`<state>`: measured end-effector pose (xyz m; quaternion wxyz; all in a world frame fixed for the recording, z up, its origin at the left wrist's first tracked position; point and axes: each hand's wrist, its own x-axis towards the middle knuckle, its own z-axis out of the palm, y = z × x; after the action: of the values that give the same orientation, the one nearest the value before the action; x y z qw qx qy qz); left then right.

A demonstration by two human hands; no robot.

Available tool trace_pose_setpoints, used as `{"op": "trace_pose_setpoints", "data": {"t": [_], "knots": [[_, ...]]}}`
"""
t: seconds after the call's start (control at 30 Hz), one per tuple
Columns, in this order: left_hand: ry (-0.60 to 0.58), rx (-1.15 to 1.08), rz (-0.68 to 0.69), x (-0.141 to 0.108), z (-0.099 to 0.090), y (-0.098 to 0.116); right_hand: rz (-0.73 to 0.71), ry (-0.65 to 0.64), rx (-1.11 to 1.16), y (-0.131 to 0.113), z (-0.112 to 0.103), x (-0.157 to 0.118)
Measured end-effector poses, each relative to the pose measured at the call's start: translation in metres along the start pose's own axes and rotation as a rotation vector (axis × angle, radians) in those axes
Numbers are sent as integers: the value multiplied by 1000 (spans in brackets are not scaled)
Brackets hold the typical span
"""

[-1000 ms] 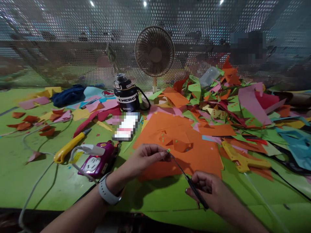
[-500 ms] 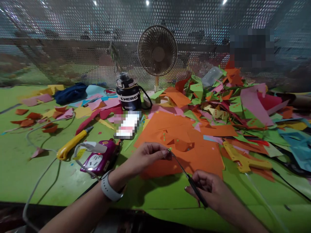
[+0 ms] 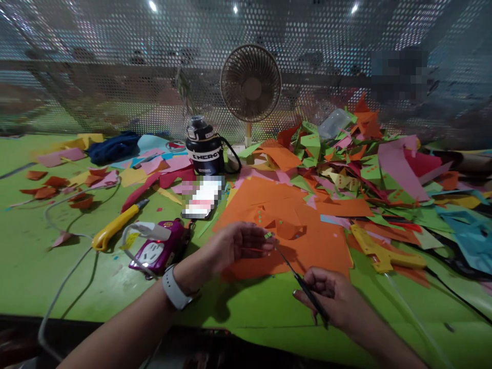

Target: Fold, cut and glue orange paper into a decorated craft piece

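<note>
My right hand (image 3: 332,297) is closed around a slim tool with a black handle (image 3: 310,298) and a thin metal front part; its exact kind is unclear. The tool points up and left, its tip close to the fingertips of my left hand (image 3: 238,243). That hand is turned palm up with fingers extended and apart. Tiny light-green paper bits (image 3: 268,235) show at its fingertips, beside the tool tip. Below and behind both hands lies a large orange paper sheet (image 3: 246,205), with a folded orange piece (image 3: 290,229) bearing small green dots on it.
A yellow glue gun (image 3: 378,251) lies right. On the left are a yellow-handled cutter (image 3: 115,228), a purple power socket (image 3: 165,251) with a white plug, and a phone (image 3: 203,197). Behind stand a black bottle (image 3: 203,148), a fan (image 3: 251,84) and heaped paper scraps (image 3: 346,164).
My left hand has opened from a pinch near the tool tip, its fingers now extended with green bits showing. My right hand keeps hold of the tool, nearly unmoved.
</note>
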<state>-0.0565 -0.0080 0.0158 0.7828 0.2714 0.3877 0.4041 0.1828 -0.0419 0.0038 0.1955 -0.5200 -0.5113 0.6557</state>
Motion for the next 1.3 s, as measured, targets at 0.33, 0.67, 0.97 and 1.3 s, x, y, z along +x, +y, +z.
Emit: {"op": "trace_pose_setpoints", "data": {"t": [0.33, 0.67, 0.97, 1.3], "knots": [[-2, -165, -124, 2, 3, -5, 2, -5, -8, -2, 0, 3], [-51, -63, 14, -2, 2, -10, -1, 3, -17, -4, 2, 2], [-19, -8, 0, -2, 2, -9, 6, 11, -3, -5, 2, 2], [-29, 60, -37, -2, 1, -8, -10, -4, -26, -1, 1, 3]]}}
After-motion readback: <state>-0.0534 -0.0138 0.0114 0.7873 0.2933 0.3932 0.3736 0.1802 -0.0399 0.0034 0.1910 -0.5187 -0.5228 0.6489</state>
